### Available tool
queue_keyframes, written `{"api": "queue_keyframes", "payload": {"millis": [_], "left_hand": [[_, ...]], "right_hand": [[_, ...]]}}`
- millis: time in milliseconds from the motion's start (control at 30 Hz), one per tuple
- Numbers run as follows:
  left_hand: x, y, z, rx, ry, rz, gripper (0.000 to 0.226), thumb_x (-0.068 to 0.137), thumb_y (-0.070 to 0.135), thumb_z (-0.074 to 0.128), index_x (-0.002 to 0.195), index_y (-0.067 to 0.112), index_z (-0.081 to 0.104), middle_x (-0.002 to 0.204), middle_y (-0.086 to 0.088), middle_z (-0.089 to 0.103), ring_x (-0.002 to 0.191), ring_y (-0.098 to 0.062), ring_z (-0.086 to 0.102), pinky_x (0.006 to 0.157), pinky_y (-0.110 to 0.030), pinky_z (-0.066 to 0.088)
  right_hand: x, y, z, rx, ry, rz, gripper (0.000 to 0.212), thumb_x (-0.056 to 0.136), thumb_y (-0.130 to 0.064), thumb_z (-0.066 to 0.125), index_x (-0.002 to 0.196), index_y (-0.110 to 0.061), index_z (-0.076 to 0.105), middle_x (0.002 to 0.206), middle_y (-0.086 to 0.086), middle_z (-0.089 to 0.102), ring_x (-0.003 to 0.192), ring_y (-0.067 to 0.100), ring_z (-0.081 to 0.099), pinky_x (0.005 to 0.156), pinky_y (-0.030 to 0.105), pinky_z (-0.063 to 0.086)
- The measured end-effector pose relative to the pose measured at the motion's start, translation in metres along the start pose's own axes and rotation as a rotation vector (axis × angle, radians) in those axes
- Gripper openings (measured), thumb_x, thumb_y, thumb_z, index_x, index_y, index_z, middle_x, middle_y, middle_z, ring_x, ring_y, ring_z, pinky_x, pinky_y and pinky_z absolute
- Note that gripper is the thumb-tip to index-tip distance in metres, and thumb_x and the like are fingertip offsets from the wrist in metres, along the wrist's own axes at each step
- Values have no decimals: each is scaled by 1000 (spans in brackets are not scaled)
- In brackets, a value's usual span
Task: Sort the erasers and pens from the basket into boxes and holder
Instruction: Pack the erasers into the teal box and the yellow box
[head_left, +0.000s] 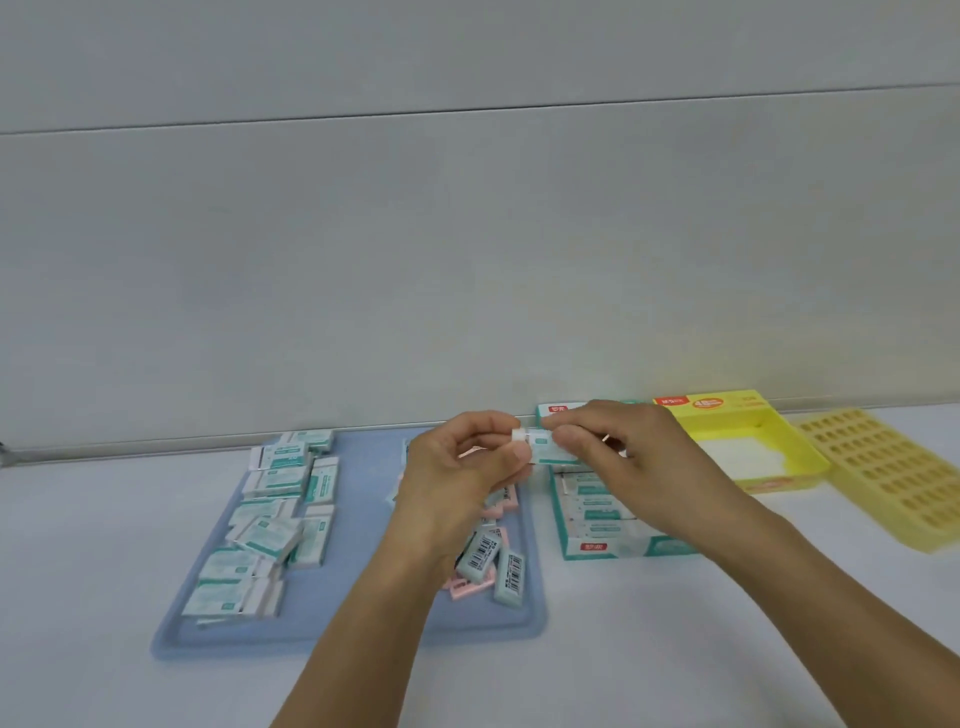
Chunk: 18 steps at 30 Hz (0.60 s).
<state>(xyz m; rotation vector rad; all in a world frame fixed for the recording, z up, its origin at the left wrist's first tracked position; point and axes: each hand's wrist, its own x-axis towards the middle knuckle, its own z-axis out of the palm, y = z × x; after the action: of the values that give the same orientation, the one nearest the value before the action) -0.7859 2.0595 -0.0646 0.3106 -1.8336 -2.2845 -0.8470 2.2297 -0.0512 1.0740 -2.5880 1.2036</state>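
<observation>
Single head-worn view, facing forward and down, near the tabletop (675, 649), wall (467, 234) behind

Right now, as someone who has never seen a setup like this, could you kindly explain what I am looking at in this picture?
No machine here: a camera worn on a person's head looks down at two bare hands. The left hand and right hand together hold one small eraser in their fingers above the table. Below lies a blue tray with loose erasers in green-and-white sleeves. To the right stand a green box partly filled with erasers, a yellow box and a yellow grid holder.
</observation>
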Motion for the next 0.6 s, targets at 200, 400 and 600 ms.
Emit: {"api": "queue_keyframes", "payload": {"millis": [200,400,600], "left_hand": [[9,-16,28,441,-92,174,21,87,11,70,105,22,69,104,8,70,92,-4,66,92,-28,52],[11,-39,43,1428,-399,360,45,101,44,37,142,27,44,153,14,33,142,-5,23,121,-39,6],[14,-42,42,1503,-405,356,47,101,46,33,144,28,41,156,16,27,143,-2,20,119,-41,-3]], "right_hand": [[-15,36,-24,-331,27,87,15,97,-23,54,99,-19,68,91,-7,69,80,11,60,72,30,46],[-22,66,-22,-743,95,22,7,88,-22,65,84,-17,68,86,0,62,84,25,60,57,35,49],[-21,76,-18,-877,-12,-87,29,58,-11,91,72,-17,66,76,-1,57,70,20,57,33,23,24]]}}
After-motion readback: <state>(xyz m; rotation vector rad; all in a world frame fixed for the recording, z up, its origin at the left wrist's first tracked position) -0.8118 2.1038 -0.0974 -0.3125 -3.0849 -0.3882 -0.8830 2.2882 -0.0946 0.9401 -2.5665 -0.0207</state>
